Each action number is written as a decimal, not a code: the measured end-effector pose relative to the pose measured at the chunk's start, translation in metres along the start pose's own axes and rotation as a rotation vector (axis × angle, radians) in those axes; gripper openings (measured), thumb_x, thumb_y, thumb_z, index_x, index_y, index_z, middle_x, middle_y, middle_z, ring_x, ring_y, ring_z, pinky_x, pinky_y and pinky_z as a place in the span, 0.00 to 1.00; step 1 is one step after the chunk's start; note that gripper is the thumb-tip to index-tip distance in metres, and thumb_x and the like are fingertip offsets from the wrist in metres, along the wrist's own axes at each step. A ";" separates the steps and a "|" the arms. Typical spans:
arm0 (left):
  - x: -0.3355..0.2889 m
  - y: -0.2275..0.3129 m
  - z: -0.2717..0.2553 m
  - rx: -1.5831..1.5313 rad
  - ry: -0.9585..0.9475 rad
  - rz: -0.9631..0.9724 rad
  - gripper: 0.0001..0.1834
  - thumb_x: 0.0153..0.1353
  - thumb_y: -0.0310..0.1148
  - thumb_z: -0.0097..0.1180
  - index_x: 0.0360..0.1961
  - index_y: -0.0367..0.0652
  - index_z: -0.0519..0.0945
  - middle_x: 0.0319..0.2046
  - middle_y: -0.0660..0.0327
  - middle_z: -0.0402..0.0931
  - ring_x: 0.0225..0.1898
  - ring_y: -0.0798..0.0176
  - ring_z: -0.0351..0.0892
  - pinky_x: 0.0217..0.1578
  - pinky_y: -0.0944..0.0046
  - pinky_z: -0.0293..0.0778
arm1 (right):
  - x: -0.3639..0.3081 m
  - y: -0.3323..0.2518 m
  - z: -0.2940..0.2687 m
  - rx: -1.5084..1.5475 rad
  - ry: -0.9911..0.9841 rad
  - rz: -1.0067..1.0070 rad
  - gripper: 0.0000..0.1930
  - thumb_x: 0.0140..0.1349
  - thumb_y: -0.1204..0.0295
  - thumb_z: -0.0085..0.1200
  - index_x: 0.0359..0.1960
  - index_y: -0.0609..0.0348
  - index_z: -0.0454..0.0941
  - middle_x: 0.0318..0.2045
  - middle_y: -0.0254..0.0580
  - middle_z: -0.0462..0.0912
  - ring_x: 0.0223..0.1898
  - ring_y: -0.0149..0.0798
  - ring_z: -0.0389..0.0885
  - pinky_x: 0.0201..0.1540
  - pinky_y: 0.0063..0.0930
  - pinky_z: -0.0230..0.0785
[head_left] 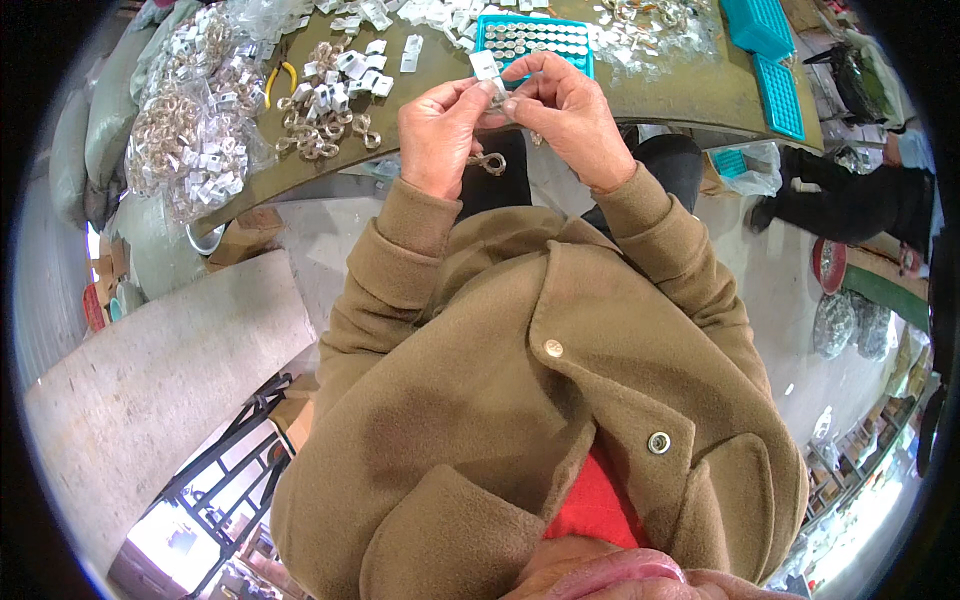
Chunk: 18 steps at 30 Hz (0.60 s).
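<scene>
My left hand [440, 135] and my right hand [570, 115] meet over the table's near edge, thumbs and fingers pinched together. Between them is a small white plastic piece [485, 67], its flat end sticking up past the fingertips. From below my left fingers hangs a coiled beige cord [490, 162], seemingly joined to that piece; the join is hidden by the fingers. Just beyond the hands sits a turquoise tray [588, 62] with rows of round silvery pieces. To the left lies a heap of similar white pieces with coiled cords [325, 105].
Yellow-handled pliers [281, 84] lie left of the heap, beside a clear bag of cord pieces [190, 140]. Loose small parts [650, 35] cover the table's far side. Turquoise trays [778, 95] stand at the right edge. Another person's dark-clothed legs [850, 195] show at right.
</scene>
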<state>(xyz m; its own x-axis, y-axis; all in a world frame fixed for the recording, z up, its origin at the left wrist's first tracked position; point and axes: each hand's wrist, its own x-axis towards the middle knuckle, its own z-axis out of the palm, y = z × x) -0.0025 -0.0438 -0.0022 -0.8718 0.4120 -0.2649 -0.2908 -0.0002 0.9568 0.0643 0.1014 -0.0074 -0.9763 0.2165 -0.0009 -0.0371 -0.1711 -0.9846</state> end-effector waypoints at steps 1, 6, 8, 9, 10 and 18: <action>0.000 -0.001 0.000 -0.018 0.006 0.002 0.14 0.62 0.33 0.59 0.44 0.35 0.81 0.32 0.63 0.83 0.28 0.72 0.82 0.17 0.79 0.62 | 0.000 0.000 0.000 -0.028 -0.010 -0.034 0.09 0.59 0.78 0.57 0.42 0.61 0.76 0.27 0.27 0.76 0.29 0.19 0.70 0.32 0.14 0.63; -0.001 0.002 -0.002 -0.173 0.016 -0.078 0.12 0.62 0.30 0.56 0.44 0.35 0.81 0.33 0.61 0.83 0.26 0.73 0.79 0.16 0.79 0.62 | 0.001 0.001 0.002 -0.389 0.123 -0.292 0.08 0.57 0.78 0.56 0.39 0.59 0.76 0.23 0.31 0.75 0.25 0.21 0.71 0.29 0.18 0.66; -0.001 0.005 -0.004 -0.289 0.020 -0.152 0.11 0.63 0.31 0.55 0.42 0.36 0.82 0.34 0.61 0.83 0.26 0.75 0.76 0.17 0.79 0.60 | -0.001 0.001 0.003 -0.395 0.127 -0.284 0.07 0.58 0.78 0.55 0.38 0.59 0.75 0.24 0.32 0.76 0.25 0.21 0.71 0.29 0.18 0.66; -0.002 0.005 -0.004 -0.328 0.005 -0.191 0.12 0.64 0.32 0.55 0.44 0.37 0.81 0.34 0.64 0.80 0.25 0.78 0.74 0.17 0.80 0.60 | -0.002 0.001 0.005 -0.380 0.131 -0.319 0.06 0.58 0.79 0.54 0.37 0.59 0.75 0.25 0.32 0.76 0.26 0.21 0.71 0.29 0.19 0.66; -0.002 0.005 -0.004 -0.371 -0.003 -0.222 0.12 0.65 0.32 0.55 0.46 0.38 0.80 0.33 0.66 0.78 0.24 0.80 0.72 0.16 0.81 0.60 | -0.002 0.002 0.007 -0.370 0.143 -0.356 0.05 0.58 0.79 0.54 0.36 0.59 0.74 0.26 0.32 0.76 0.26 0.22 0.71 0.29 0.19 0.66; 0.002 -0.001 -0.005 -0.616 -0.024 -0.363 0.11 0.66 0.32 0.52 0.47 0.39 0.76 0.39 0.61 0.80 0.26 0.82 0.69 0.18 0.82 0.59 | 0.000 0.011 0.013 -0.496 0.135 -0.607 0.06 0.54 0.84 0.50 0.31 0.59 0.71 0.24 0.37 0.73 0.24 0.31 0.70 0.28 0.24 0.65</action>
<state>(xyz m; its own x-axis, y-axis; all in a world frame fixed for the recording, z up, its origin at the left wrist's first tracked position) -0.0061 -0.0476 -0.0041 -0.6708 0.5037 -0.5443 -0.7370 -0.3712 0.5648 0.0613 0.0868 -0.0163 -0.7803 0.2550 0.5711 -0.4240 0.4557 -0.7827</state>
